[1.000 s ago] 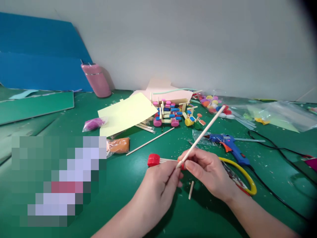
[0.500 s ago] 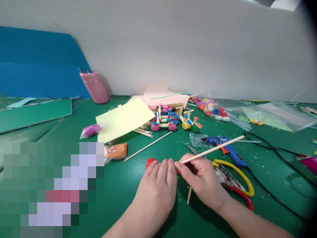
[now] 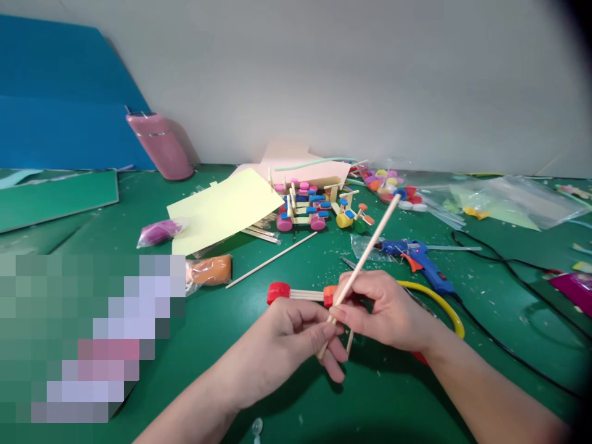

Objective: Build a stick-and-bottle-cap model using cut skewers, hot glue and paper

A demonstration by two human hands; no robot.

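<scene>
A pale wooden stick (image 3: 367,253) slants up and away from between my two hands. Its lower end is pinched between the thumb and fingers of my left hand (image 3: 296,336). Higher up, my right hand (image 3: 386,308) grips the same stick with thumb and fingertips. A second, thinner stick (image 3: 350,343) shows below the right hand; its upper part is hidden. Just beyond my hands, a small piece with red round ends (image 3: 279,293) and orange ones (image 3: 330,295) joined by thin sticks lies on the green table (image 3: 259,265).
Small stick-and-cap models (image 3: 308,209) stand farther back. A blue glue gun (image 3: 428,265) with a black cord and yellow-handled scissors (image 3: 446,305) lie to the right. Left are yellow paper (image 3: 226,209), orange clay (image 3: 213,270), a loose stick (image 3: 272,259) and a leaning pink flask (image 3: 161,148).
My left hand has turned over from lying palm-down on the red-ended piece, uncovering it, and now pinches the stick's lower end. The stick in my right hand has swung steeper.
</scene>
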